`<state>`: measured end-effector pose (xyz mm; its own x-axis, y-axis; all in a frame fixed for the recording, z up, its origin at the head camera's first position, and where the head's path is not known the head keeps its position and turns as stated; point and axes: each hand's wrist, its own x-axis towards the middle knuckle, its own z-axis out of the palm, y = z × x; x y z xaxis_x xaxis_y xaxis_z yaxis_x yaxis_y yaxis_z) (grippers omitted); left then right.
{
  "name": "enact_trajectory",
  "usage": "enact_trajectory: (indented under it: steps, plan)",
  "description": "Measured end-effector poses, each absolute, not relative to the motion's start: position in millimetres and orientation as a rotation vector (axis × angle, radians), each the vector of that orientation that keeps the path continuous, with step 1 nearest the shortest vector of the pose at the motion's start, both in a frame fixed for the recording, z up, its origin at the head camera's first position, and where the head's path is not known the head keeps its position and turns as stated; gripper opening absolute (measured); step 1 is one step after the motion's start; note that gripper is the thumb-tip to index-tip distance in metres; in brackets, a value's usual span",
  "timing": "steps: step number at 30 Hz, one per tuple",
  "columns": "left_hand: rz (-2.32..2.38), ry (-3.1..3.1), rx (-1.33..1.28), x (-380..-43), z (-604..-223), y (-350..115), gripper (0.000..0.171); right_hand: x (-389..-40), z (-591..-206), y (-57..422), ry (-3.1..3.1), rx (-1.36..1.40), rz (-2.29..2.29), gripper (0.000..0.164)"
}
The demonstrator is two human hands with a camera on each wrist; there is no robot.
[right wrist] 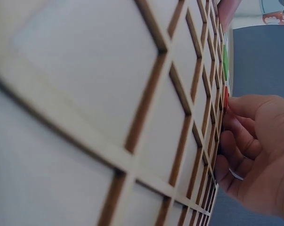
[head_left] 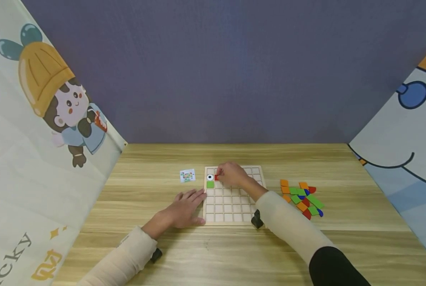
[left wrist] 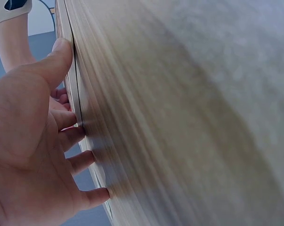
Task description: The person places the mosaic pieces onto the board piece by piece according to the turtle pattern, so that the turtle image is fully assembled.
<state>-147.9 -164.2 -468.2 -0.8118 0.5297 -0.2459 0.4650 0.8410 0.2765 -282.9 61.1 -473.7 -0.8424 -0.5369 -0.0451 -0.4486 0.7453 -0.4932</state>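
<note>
A wooden grid board (head_left: 218,214) lies on the table, its square cells framed by raised strips. My right hand (head_left: 232,174) is over its upper left part and pinches a red tile (right wrist: 226,98) between thumb and finger, right at a cell. To the left of that tile sits a white tile with a black dot (head_left: 210,177), and a green tile (head_left: 210,184) lies just below it. My left hand (head_left: 186,208) rests on the table with spread fingers, its fingertips and thumb at the board's left edge. Part of the grid is hidden under the right hand and forearm.
Several loose orange, green, red and blue tiles (head_left: 302,198) are spread right of the board. A small printed card (head_left: 187,175) lies left of the board's top corner. Behind the wooden table (head_left: 205,254) rises a dark blue wall panel (head_left: 213,71).
</note>
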Motion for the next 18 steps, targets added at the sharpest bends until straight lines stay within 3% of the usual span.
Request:
enact_trajectory:
  steps: [18]
  plan:
    - [0.279, 2.709, 0.757, -150, -470, -164, 0.089, -282, -466, 95, 2.711, -0.736, -0.776, 0.015]
